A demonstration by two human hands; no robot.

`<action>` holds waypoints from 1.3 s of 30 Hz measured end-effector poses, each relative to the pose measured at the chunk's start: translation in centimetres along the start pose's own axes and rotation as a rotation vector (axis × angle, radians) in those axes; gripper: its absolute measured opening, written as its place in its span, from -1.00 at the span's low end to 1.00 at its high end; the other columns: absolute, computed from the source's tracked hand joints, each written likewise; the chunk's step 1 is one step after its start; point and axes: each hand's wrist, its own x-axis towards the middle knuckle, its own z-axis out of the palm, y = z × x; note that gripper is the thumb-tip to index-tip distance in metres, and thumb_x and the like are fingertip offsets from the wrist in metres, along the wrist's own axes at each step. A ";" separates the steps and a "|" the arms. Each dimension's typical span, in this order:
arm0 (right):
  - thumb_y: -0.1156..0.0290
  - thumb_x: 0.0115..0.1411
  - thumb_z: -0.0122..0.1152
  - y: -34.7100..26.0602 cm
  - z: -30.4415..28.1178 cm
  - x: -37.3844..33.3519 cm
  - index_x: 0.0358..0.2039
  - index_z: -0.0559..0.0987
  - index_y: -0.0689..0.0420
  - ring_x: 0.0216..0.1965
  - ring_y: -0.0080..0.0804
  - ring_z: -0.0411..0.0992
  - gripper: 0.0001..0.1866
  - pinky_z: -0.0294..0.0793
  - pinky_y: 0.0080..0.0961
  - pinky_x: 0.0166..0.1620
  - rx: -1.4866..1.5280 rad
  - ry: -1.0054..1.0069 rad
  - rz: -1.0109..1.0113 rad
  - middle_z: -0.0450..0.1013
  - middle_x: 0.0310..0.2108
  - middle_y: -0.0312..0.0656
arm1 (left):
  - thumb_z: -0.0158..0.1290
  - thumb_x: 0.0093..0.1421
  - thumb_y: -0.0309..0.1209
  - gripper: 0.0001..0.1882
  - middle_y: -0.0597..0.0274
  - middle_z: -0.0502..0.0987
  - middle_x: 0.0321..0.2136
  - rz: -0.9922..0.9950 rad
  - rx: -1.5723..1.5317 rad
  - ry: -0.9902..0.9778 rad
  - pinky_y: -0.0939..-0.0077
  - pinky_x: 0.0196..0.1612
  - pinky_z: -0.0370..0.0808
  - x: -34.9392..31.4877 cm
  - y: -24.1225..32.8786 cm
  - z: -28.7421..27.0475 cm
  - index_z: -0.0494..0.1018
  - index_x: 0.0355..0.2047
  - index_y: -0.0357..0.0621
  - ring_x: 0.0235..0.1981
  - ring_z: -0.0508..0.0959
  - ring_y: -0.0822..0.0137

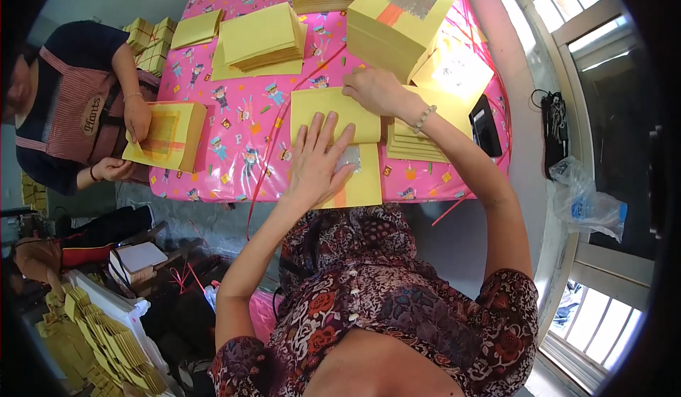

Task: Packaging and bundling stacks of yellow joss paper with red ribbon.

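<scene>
Yellow paper [365,177] lies on the pink tablecloth [234,180], at the near edge, right in front of the person. Its top part is plain, and its low part has a shiny silver patch and an orange stripe. The left hand [318,163] lies palm down on it with its fingers spread apart. The right hand [376,92] is bent at the top right corner of the paper; I can't tell if it pinches it. A bead bracelet [425,118] is on that wrist. Under the right forearm is a low paper pile [415,147], near a black phone [486,127]. A tall paper block [383,42] stands farther back. On the left, another person [85,106] has both hands on a thick yellow stack [188,141].
</scene>
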 end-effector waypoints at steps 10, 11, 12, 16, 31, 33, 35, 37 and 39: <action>0.32 0.24 0.10 0.7 1.4 3.3 -0.05 0.53 0.17 -0.08 -0.04 0.46 -0.69 0.42 -0.20 0.02 0.144 -0.075 -0.065 0.48 -0.14 0.01 | 0.03 0.19 0.03 -0.24 -0.04 0.07 0.34 -0.031 0.042 -0.077 -0.13 0.33 -0.02 1.3 -0.9 0.6 0.12 0.35 0.12 0.36 0.03 -0.14; 0.35 0.23 0.12 1.0 1.8 3.6 -0.03 0.53 0.17 -0.06 -0.04 0.45 -0.68 0.42 -0.21 0.03 0.181 -0.103 -0.083 0.48 -0.13 0.01 | 0.02 0.19 0.04 -0.24 -0.04 0.07 0.34 -0.034 0.049 -0.078 -0.13 0.33 -0.02 1.4 -0.8 0.7 0.11 0.35 0.12 0.36 0.03 -0.14; 0.35 0.23 0.12 0.9 2.0 3.8 -0.03 0.53 0.17 -0.06 -0.04 0.45 -0.68 0.42 -0.21 0.03 0.182 -0.103 -0.086 0.48 -0.13 0.01 | 0.02 0.19 0.04 -0.24 -0.04 0.07 0.34 -0.036 0.050 -0.077 -0.13 0.33 -0.02 1.4 -0.9 0.7 0.11 0.35 0.12 0.36 0.03 -0.14; 0.40 0.22 0.13 0.6 2.2 3.9 -0.05 0.54 0.18 -0.04 -0.06 0.44 -0.71 0.41 -0.20 0.03 0.243 -0.132 -0.084 0.48 -0.14 0.00 | 0.01 0.20 0.04 -0.24 -0.08 0.07 0.34 -0.049 0.033 -0.088 -0.13 0.33 -0.02 1.5 -1.0 0.7 0.11 0.35 0.11 0.35 0.04 -0.15; 0.39 0.14 0.22 0.3 2.3 4.2 -0.14 0.59 0.11 -0.13 -0.11 0.50 -0.74 0.45 -0.20 -0.05 0.201 -0.126 -0.010 0.54 -0.22 -0.07 | -0.03 0.22 0.08 -0.24 -0.13 0.04 0.34 -0.056 0.006 -0.159 -0.10 0.35 -0.06 1.5 -1.5 0.9 0.10 0.36 0.10 0.37 -0.01 -0.18; 0.39 0.14 0.23 0.2 2.3 4.2 -0.15 0.59 0.11 -0.13 -0.12 0.50 -0.75 0.45 -0.20 -0.06 0.203 -0.123 0.002 0.54 -0.23 -0.08 | -0.04 0.22 0.08 -0.24 -0.14 0.04 0.35 -0.057 0.000 -0.164 -0.10 0.35 -0.07 1.5 -1.5 1.0 0.10 0.36 0.09 0.37 -0.02 -0.19; 0.39 0.13 0.23 0.0 2.1 4.3 -0.15 0.59 0.10 -0.13 -0.12 0.50 -0.75 0.45 -0.20 -0.05 0.174 -0.137 0.015 0.55 -0.22 -0.08 | -0.04 0.22 0.11 -0.22 -0.14 0.02 0.35 -0.059 0.000 -0.172 -0.11 0.35 -0.09 1.4 -1.6 1.1 0.09 0.36 0.07 0.37 -0.04 -0.20; 0.39 0.13 0.23 -0.1 2.1 4.3 -0.14 0.59 0.09 -0.13 -0.12 0.50 -0.74 0.45 -0.20 -0.05 0.164 -0.139 0.022 0.54 -0.21 -0.09 | -0.04 0.21 0.12 -0.20 -0.13 0.00 0.36 -0.060 0.009 -0.183 -0.11 0.36 -0.10 1.4 -1.7 1.3 0.08 0.37 0.07 0.38 -0.06 -0.20; 0.39 0.13 0.24 -0.1 2.0 4.3 -0.14 0.59 0.09 -0.12 -0.12 0.50 -0.74 0.45 -0.20 -0.05 0.153 -0.141 0.028 0.54 -0.20 -0.10 | -0.04 0.21 0.14 -0.19 -0.13 -0.01 0.36 -0.059 0.021 -0.195 -0.12 0.36 -0.12 1.4 -1.7 1.4 0.06 0.37 0.07 0.38 -0.08 -0.19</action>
